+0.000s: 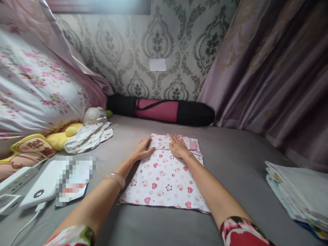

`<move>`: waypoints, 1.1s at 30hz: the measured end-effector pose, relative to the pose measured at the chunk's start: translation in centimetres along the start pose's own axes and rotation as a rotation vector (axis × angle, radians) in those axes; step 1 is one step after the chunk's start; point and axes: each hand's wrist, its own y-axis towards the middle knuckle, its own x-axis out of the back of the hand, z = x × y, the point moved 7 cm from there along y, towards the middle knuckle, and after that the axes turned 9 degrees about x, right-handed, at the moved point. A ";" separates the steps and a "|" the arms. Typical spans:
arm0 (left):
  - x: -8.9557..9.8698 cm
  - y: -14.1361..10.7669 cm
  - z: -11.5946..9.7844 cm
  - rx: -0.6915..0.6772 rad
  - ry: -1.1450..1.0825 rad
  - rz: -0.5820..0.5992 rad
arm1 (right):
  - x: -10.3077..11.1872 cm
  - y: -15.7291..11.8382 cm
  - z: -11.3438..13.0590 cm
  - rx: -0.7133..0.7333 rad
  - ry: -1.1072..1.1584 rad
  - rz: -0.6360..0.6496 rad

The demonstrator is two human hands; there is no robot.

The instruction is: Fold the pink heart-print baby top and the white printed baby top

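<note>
A white cloth with pink and red hearts and flowers [167, 181] lies flat on the grey bed surface [235, 164], its far end folded over in a narrow band. My left hand [143, 149] rests at the far left edge of the cloth, fingers stretched out, thumb over the fold. Flat on the folded band lies my right hand [178, 147], its fingers spread. Just right of that hand, a small pink patch [193, 145] shows on the band. Neither hand grips anything.
A black and pink long bag [156, 110] lies along the wall. On the left are a white cloth [89, 135], yellow plush toy [64, 135], power bank [44, 182], cable and power strip [19, 179]. Folded white cloths [299, 191] are stacked at the right.
</note>
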 end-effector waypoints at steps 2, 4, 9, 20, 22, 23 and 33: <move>0.1 0.3 0.5 0.031 -0.074 -0.019 | 0.2 0.2 0.4 -0.020 -0.009 0.029; 0.2 0.4 1.1 0.069 -0.123 -0.035 | 0.7 0.5 1.3 -0.016 -0.033 0.006; 0.4 0.3 0.9 0.035 -0.166 -0.076 | 0.9 1.8 4.1 0.028 -0.007 -0.069; 0.8 0.2 0.8 0.057 -0.155 -0.115 | -0.7 2.8 4.0 -0.013 0.000 -0.063; 0.8 0.2 0.9 0.096 -0.163 -0.104 | -0.4 2.9 4.4 -0.021 0.006 -0.057; 0.9 0.2 0.9 0.116 -0.169 -0.099 | -0.2 3.0 4.7 -0.016 0.005 -0.070; 1.2 0.2 0.9 0.131 -0.192 -0.120 | -1.4 3.9 8.2 0.097 0.012 -0.115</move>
